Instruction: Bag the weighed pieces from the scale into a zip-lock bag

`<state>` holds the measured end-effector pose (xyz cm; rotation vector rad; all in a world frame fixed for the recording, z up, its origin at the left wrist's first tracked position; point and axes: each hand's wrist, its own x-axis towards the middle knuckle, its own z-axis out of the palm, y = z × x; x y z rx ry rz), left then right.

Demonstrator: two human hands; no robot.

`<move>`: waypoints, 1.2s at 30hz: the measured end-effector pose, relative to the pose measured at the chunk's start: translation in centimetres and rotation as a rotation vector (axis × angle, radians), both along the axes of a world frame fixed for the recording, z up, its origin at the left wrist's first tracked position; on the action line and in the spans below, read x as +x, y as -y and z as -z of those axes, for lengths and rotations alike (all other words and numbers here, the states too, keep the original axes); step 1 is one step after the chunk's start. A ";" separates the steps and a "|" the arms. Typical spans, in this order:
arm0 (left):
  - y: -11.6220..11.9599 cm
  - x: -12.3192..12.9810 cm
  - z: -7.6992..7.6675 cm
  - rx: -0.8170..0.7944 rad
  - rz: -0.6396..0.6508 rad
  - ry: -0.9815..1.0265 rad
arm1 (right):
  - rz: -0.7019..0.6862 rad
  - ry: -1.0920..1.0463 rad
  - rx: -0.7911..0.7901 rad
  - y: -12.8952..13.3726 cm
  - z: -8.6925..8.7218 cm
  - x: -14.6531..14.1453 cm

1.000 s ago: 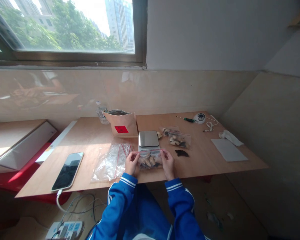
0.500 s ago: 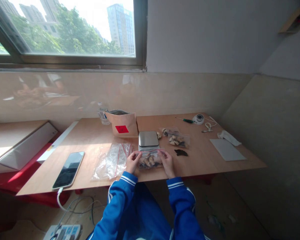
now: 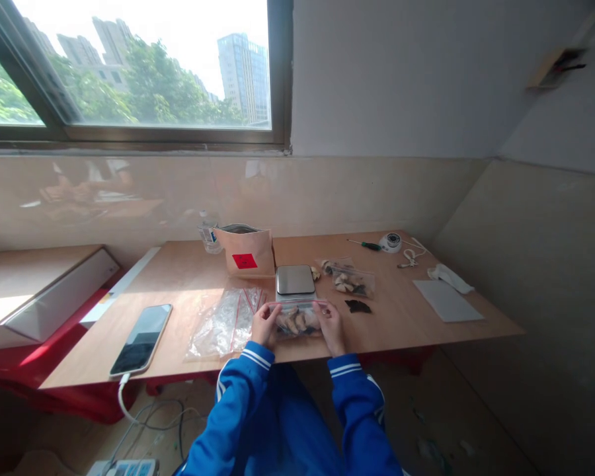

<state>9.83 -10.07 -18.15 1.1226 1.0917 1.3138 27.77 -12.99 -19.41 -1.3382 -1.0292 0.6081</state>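
Observation:
Between my hands, at the table's front edge, is a clear zip bag (image 3: pixel 297 322) with pale and dark dried pieces inside. My left hand (image 3: pixel 264 324) pinches the left end of its red-lined top, and my right hand (image 3: pixel 331 326) pinches the right end. Just behind the bag stands a small scale (image 3: pixel 295 280) with a bare metal plate. To the left of my left hand lies a pile of clear plastic bags (image 3: pixel 223 324) with red strips. A dark dried piece (image 3: pixel 357 307) rests to the right of my right hand.
Two filled zip bags (image 3: pixel 353 282) lie right of the scale. Behind are a brown paper pouch (image 3: pixel 248 254), a plastic bottle (image 3: pixel 209 235), a screwdriver (image 3: pixel 370 246) and a small white camera (image 3: pixel 391 242). A phone (image 3: pixel 141 340) on a cable lies left, a white sheet (image 3: pixel 446 301) right.
The view has tilted slightly upward, so the scene sits a little lower. Both hands keep their pinch on the zip bag's top, with hardly any movement.

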 end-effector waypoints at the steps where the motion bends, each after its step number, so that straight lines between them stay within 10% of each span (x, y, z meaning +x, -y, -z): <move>1: 0.0 0.0 0.0 -0.002 0.022 -0.002 | 0.000 -0.027 0.008 0.0 0.0 -0.1; 23: 0.3 0.1 -0.3 0.060 0.089 -0.040 | -0.214 -0.158 -0.023 0.4 -0.6 0.1; 29: 0.6 0.4 -0.7 0.074 0.085 -0.035 | -0.140 0.410 0.050 0.4 -5.0 0.6; 36: 0.6 0.2 -0.4 0.114 0.105 -0.043 | -0.561 0.923 -0.147 -0.7 -10.2 -1.9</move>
